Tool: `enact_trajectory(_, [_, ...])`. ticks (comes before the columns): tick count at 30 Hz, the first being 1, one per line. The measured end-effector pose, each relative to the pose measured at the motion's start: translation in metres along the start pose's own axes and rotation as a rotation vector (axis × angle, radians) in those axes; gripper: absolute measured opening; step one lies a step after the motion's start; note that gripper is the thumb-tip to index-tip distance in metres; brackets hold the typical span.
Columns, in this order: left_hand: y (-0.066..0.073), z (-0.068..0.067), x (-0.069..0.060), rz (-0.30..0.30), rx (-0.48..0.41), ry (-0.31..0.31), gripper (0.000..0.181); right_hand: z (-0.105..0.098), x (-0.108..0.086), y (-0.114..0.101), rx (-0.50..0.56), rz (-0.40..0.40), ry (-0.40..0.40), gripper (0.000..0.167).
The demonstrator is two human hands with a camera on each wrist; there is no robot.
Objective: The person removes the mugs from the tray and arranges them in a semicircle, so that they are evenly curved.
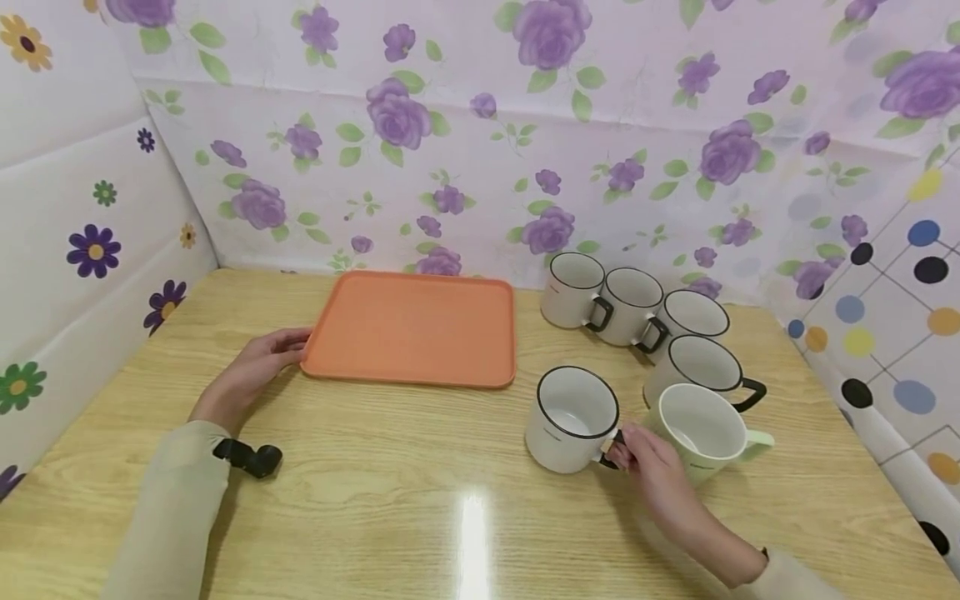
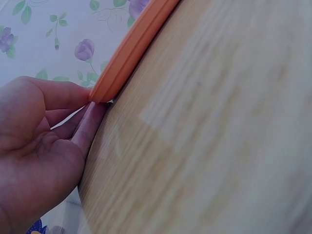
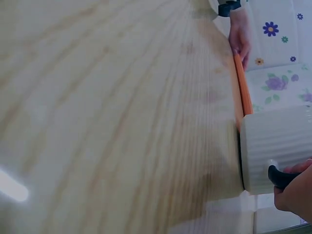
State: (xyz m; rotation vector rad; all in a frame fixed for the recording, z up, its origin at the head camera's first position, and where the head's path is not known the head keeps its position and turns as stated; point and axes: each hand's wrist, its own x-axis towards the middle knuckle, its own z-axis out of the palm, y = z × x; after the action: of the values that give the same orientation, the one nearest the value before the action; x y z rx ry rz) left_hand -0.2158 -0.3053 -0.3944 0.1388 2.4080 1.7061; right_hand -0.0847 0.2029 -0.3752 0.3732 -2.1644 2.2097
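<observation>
In the head view, my right hand [image 1: 660, 471] grips the black handle of a white mug [image 1: 570, 425] with a black rim. The mug stands upright and its inside looks empty; the right wrist view shows fingers curled round its handle [image 3: 280, 176]. My left hand [image 1: 258, 362] is at the near left corner of a flat orange tray [image 1: 412, 329]. Up close in the left wrist view, thumb and fingers pinch the corner of the tray [image 2: 122, 63], which lies on the table. Just right of the held mug is a pale green mug [image 1: 697, 429], partly behind my right hand.
Several more white mugs with black rims [image 1: 573, 287] stand in a curved row at the back right of the wooden table [image 1: 360, 483]. Floral cloth [image 1: 450, 167] closes off the back, with patterned cloth [image 1: 900, 317] at the right side and another at the left.
</observation>
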Motion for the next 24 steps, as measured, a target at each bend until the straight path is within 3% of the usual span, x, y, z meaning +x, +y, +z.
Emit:
enact_trajectory(6, [0.000, 0.000, -0.002, -0.005, 0.000, 0.011, 0.050, -0.006, -0.008, -0.002, -0.102, 0.040, 0.024, 0.038])
enact_trajectory(14, [0.000, 0.001, -0.002, -0.004, -0.002, 0.021, 0.050, -0.011, -0.015, -0.011, -0.395, 0.207, 0.117, 0.037])
enact_trajectory(24, [-0.001, 0.002, 0.000, -0.011, -0.001, 0.026, 0.049, -0.021, -0.027, -0.011, -0.500, 0.251, 0.170, 0.036])
